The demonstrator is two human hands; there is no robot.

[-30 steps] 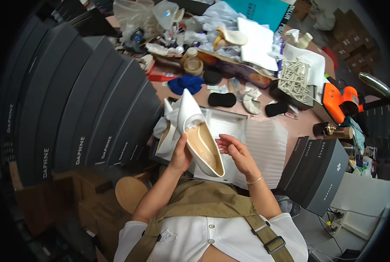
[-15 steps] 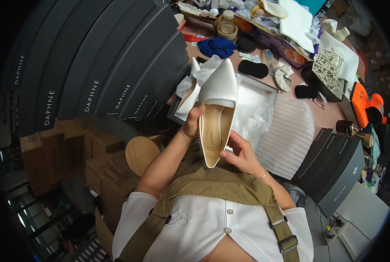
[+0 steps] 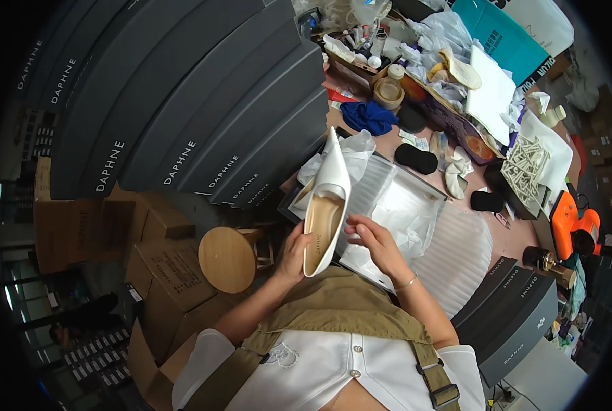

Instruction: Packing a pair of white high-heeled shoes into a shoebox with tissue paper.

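While gripping the white pointed shoe (image 3: 325,209) at its heel with left hand (image 3: 294,252), right hand (image 3: 371,240) touching its side; shoe being inspected above open shoebox (image 3: 415,188), not yet boxed.

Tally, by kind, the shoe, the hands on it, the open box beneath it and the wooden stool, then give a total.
White pointed high-heeled shoe: 1
Bare hands, left hand and right hand: 2
Open shoe box lined with white tissue paper: 1
Round wooden stool: 1
Total: 5
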